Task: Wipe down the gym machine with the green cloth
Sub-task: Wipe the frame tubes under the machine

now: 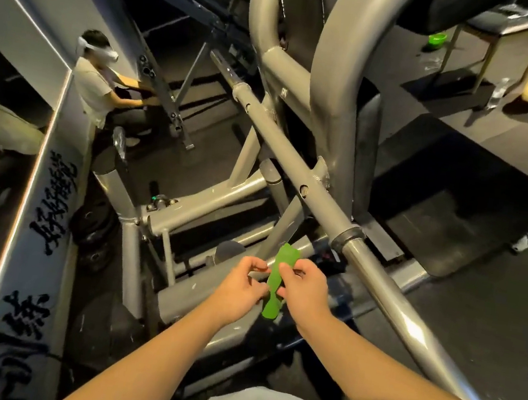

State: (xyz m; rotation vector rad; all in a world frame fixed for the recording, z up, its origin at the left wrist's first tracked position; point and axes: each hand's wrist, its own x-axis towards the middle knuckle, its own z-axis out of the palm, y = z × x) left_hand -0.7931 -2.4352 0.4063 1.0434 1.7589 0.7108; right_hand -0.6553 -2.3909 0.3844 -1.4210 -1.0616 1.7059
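2 hands, the left hand [240, 284] and right hand [303, 285], pinch the bunched green cloth [273, 277] in mid-air near the gym machine [295, 157], so it probably wants spreading flat before it is pressed along the frame.

The fingers [286, 269] of your right hand [304, 290] pinch the green cloth [283, 257] and cover its middle. Your left hand [239, 289] pinches the other edge, its pads turned out of sight. Far beyond your fingers, the gym machine [334, 74] runs off the top edge. Right of them, the steel bar [380, 280] disappears behind your forearm.
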